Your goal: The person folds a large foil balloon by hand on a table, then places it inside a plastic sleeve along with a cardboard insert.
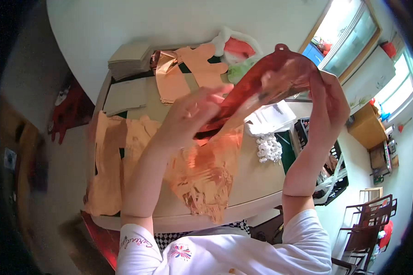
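Note:
A shiny copper-red foil balloon (261, 85), flat and uninflated, is raised above the table with a small holed tab at its top. My right hand (328, 98) grips its upper right edge between thumb and fingers. At its left edge is my left hand (192, 112), fingers stretched out and partly blurred; whether they press on the foil is hard to make out. Below, another flat rose-gold foil sheet (206, 176) lies on the table and hangs over the front edge. More flat rose-gold foil pieces (108, 165) are piled beside my left forearm.
Cardboard-coloured stacks (129, 59) stand at the back left of the table (259, 183). Flat foil shapes (202, 66) and a white-and-red plush-looking item (238, 48) lie behind. White packets (273, 117), a heap of small white pieces (268, 148) and a black crate (337, 183) are on the right.

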Demonstrator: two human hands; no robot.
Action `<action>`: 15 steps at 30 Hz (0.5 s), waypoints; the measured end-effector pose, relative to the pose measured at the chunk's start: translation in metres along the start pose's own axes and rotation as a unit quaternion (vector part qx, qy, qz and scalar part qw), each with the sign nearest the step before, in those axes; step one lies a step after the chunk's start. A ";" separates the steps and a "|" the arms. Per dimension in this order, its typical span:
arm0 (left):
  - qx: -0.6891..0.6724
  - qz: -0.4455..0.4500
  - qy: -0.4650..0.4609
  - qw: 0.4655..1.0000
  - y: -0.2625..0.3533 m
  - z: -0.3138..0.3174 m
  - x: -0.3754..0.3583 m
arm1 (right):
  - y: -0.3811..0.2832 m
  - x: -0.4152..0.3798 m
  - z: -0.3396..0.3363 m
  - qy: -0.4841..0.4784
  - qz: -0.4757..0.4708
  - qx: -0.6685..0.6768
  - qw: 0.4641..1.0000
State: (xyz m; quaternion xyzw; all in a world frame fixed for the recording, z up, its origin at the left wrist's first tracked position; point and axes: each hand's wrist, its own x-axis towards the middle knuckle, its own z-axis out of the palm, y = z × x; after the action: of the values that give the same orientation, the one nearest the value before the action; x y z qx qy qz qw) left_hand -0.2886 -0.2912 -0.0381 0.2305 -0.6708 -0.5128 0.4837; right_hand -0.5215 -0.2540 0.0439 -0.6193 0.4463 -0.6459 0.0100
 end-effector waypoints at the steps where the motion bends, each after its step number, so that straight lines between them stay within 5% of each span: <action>1: -0.058 0.018 -0.003 0.998 0.006 -0.001 -0.004 | 0.005 0.004 -0.004 -0.022 -0.071 -0.056 0.996; 2: -0.116 0.035 -0.009 0.993 0.010 -0.001 -0.009 | 0.003 0.006 -0.002 -0.017 -0.096 -0.058 0.994; 4: 0.074 0.057 0.014 0.996 0.016 0.008 -0.018 | -0.007 0.007 0.003 -0.005 -0.146 -0.064 0.987; 5: 0.168 0.067 0.025 0.983 0.018 0.012 -0.021 | -0.011 0.004 0.005 -0.023 -0.089 0.036 0.995; 8: 0.142 0.001 0.073 0.987 0.004 0.011 -0.021 | -0.028 0.003 0.000 -0.099 0.041 0.033 0.994; 9: 0.127 -0.005 0.083 0.988 0.002 0.010 -0.023 | -0.029 0.003 0.000 -0.132 -0.019 0.030 0.991; 15: 0.075 -0.009 0.069 0.995 0.013 0.016 -0.033 | -0.041 0.003 -0.001 -0.194 0.005 0.087 0.977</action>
State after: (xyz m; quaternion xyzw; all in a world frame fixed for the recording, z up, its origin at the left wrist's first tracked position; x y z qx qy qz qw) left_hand -0.2864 -0.2524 -0.0403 0.3070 -0.6701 -0.4487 0.5054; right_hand -0.5013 -0.2304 0.0703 -0.7272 0.3811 -0.5497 0.1542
